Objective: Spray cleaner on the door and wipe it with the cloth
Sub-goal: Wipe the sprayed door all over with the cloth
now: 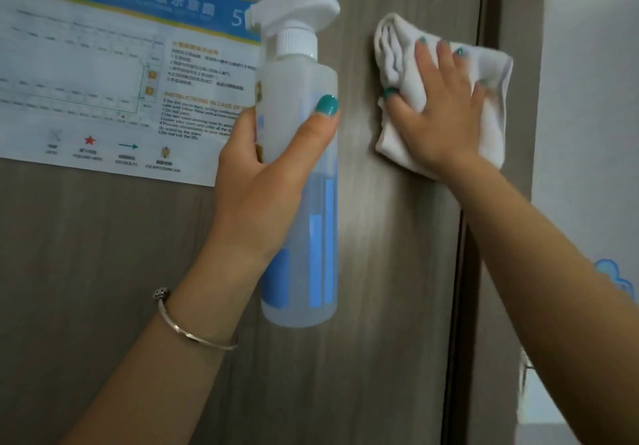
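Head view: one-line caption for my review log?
Right hand presses white cloth on the door; left hand holds spray bottle.

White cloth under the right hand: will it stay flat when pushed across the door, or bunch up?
The folded white cloth looks soft and floppy, with loose layered edges, so it may bunch. The right hand lies spread on it, which probably keeps it flat against the grey wood-grain door.
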Motion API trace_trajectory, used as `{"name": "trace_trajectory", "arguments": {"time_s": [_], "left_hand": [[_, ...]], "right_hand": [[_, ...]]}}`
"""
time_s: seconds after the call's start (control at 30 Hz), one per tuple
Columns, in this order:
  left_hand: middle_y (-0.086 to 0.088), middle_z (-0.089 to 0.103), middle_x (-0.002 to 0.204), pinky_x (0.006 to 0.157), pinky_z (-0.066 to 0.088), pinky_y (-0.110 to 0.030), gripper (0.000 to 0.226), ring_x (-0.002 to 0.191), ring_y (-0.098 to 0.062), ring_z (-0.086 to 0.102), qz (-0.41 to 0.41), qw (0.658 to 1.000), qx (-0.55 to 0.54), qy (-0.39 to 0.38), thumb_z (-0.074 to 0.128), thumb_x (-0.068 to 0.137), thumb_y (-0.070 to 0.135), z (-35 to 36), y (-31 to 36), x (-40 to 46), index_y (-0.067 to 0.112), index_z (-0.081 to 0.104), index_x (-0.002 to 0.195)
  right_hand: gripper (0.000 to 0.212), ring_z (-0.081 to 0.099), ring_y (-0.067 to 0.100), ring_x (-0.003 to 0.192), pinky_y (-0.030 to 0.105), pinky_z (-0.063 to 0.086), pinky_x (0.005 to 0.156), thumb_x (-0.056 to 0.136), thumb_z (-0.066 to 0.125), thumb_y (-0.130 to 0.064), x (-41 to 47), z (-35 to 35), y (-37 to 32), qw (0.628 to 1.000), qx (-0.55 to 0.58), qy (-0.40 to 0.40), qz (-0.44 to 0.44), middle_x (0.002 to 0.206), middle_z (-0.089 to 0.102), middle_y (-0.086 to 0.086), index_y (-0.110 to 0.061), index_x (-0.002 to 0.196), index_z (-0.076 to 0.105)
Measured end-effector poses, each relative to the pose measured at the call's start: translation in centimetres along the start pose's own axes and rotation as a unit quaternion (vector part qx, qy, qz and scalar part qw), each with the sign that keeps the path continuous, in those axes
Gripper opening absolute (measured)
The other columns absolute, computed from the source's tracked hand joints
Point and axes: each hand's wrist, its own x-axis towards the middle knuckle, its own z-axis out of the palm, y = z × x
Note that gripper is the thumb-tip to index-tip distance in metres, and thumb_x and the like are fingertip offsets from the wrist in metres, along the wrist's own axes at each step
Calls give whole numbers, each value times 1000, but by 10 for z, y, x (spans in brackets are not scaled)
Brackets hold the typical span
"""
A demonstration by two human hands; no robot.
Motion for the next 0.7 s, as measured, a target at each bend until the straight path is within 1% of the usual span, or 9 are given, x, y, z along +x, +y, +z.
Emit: {"name": "trace_trajectory", "arguments": {"time_s": [0.07, 0.13, 0.27, 0.33, 0.4, 0.5, 0.57, 0.63, 0.7], "left_hand": [[11, 71, 93, 73, 57, -25, 39, 86, -4, 70, 5, 1000, 4, 4, 68, 74, 50, -2, -1, 4, 28, 65, 106], [15, 71, 89, 67, 54, -20, 43, 82, -1, 70, 14, 1000, 9, 9, 65, 64, 56, -6, -1, 6, 33, 66, 100], [15, 71, 87, 63, 52, -15, 44, 79, 0, 70, 31, 999, 17, 14, 64, 60, 58, -13, -1, 9, 34, 65, 96], [13, 72, 90, 65, 53, -17, 42, 81, -1, 70, 35, 999, 27, 13, 64, 63, 58, -14, 0, 12, 35, 65, 98], [13, 72, 93, 66, 53, -18, 37, 83, -1, 70, 42, 998, 36, 16, 66, 71, 55, -13, 0, 19, 35, 64, 102], [13, 70, 96, 67, 53, -17, 33, 84, 1, 69, 50, 997, 45, 23, 66, 80, 51, -7, -1, 36, 33, 62, 108], [15, 69, 95, 67, 51, -14, 34, 83, 5, 67, 61, 997, 43, 23, 65, 78, 54, 1, -1, 49, 35, 61, 106], [17, 68, 92, 64, 49, -10, 32, 81, 8, 65, 63, 997, 50, 12, 64, 76, 56, 9, 1, 60, 36, 60, 101], [15, 67, 90, 67, 50, -15, 29, 80, 4, 66, 59, 996, 62, -1, 65, 77, 56, 15, 2, 71, 37, 60, 98]], "right_hand": [[77, 3, 28, 150, 56, 6, 117, 89, 39, -59, 57, -9, 0, 1000, -2, 5, 0, 164, 10, 4, -27, 154, 16], [78, 5, 29, 150, 58, 8, 116, 87, 38, -62, 95, -13, -3, 1000, -4, 16, 7, 163, 12, 3, -28, 154, 17], [78, 6, 27, 150, 58, 7, 116, 84, 38, -63, 121, -14, -8, 999, -4, 33, 28, 162, 14, 1, -29, 153, 20], [77, 5, 26, 150, 58, 6, 117, 86, 39, -61, 114, -11, -8, 999, -7, 35, 23, 163, 12, 2, -28, 153, 20], [76, 5, 26, 150, 58, 6, 117, 87, 40, -61, 98, -8, -10, 999, -7, 46, 19, 163, 12, 1, -30, 153, 21], [73, 4, 24, 151, 56, 4, 118, 88, 42, -60, 51, 3, -19, 999, -1, 43, 17, 164, 10, 0, -35, 153, 20], [71, 6, 24, 150, 54, 3, 118, 87, 40, -61, 16, 14, -23, 999, -13, 51, -8, 163, 12, -1, -38, 152, 21], [71, 9, 24, 150, 54, 4, 117, 84, 32, -64, 1, 17, -22, 998, -31, 49, -34, 163, 15, -3, -41, 150, 24], [69, 7, 22, 150, 54, 4, 118, 85, 31, -64, 20, 11, -16, 998, -32, 33, -41, 163, 13, -5, -43, 150, 24]]}}
